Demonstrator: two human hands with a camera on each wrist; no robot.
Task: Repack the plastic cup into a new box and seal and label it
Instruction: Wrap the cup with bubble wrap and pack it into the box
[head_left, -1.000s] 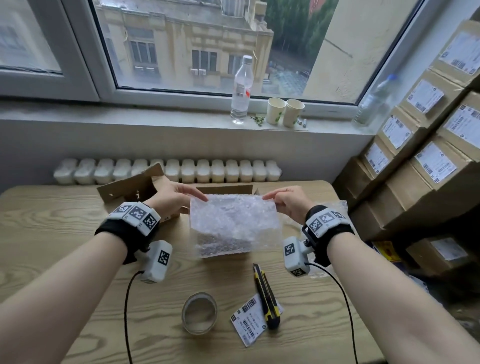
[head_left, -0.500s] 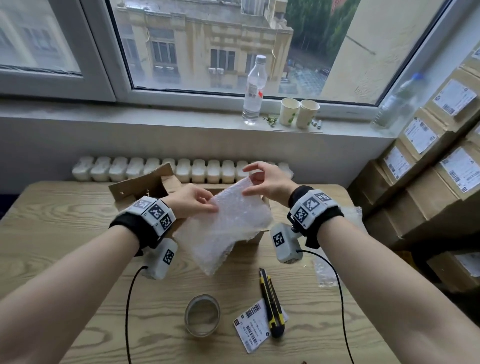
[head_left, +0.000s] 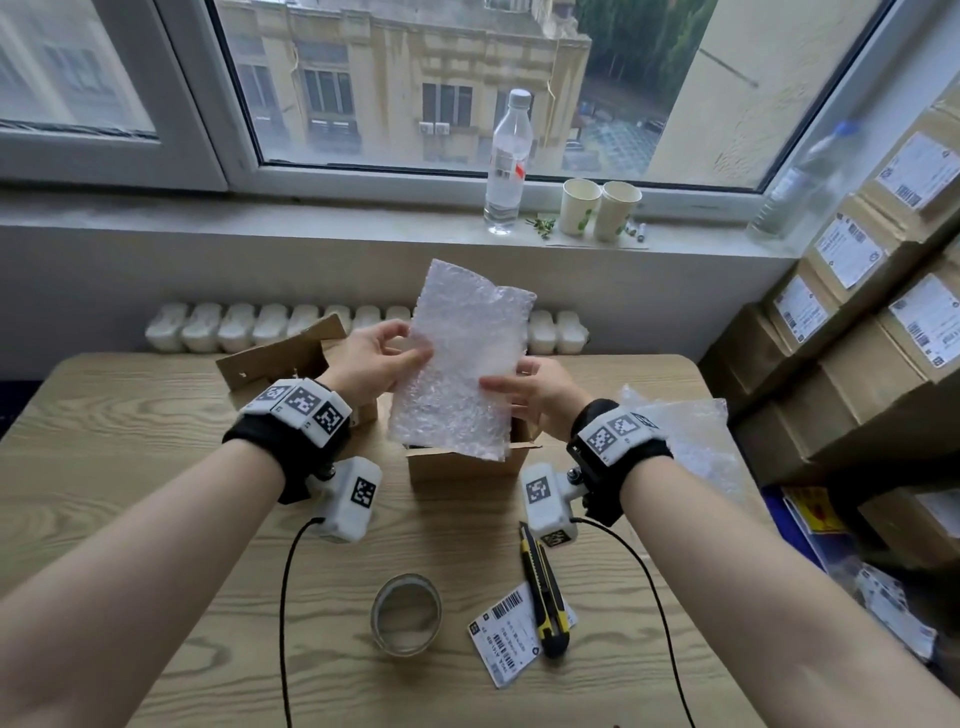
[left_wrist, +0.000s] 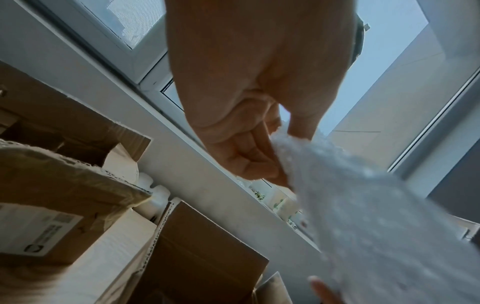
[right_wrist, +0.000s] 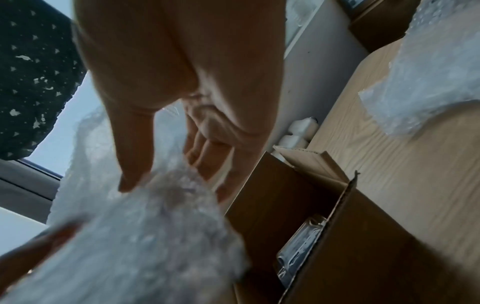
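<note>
From the head view, the left hand (head_left: 371, 358) and right hand (head_left: 530, 392) pinched a bubble wrap sheet (head_left: 460, 358) upright over the open box (head_left: 467, 462); tape roll (head_left: 406, 613) and label (head_left: 506, 642) lay unused on the counter (head_left: 130, 415). Left wrist: fingers (left_wrist: 249, 156) gripped its edge. Right wrist: something clear, probably the plastic cup (right_wrist: 301, 248), sat inside; sealing and labelling remained.

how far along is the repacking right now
Roughly midway. An item already lies in the open box. Both hands, left hand and right hand, hold bubble wrap above it. Tape roll and shipping label lie untouched, so sealing and labelling remain.
</note>
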